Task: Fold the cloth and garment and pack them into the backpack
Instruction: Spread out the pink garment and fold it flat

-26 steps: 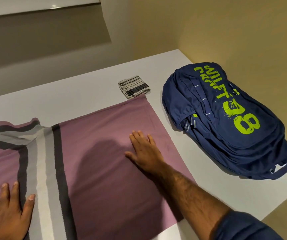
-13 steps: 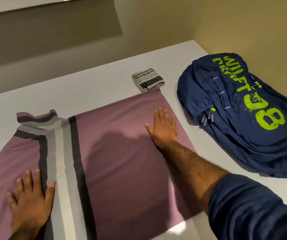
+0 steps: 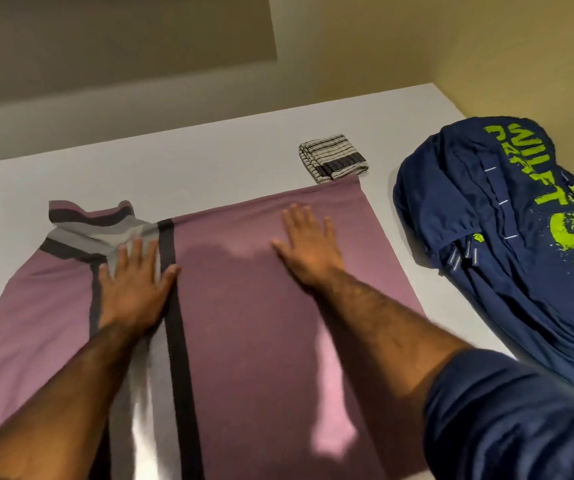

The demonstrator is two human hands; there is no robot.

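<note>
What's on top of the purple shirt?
Two flat hands: the left hand on the grey stripes, the right hand on the plain purple shirt. The arms cover some fabric, so anything beneath them is hidden.

Garment: mauve, plain over most of it. A run of stripes on its left part, charcoal / light grey / white / charcoal (edges blurred low down). Cloth at the garment's far right corner: cream, thin dark lines, one broad dark band. Backpack right of the garment: navy, lime-green splattered lettering. Table under the garment: white.
</note>
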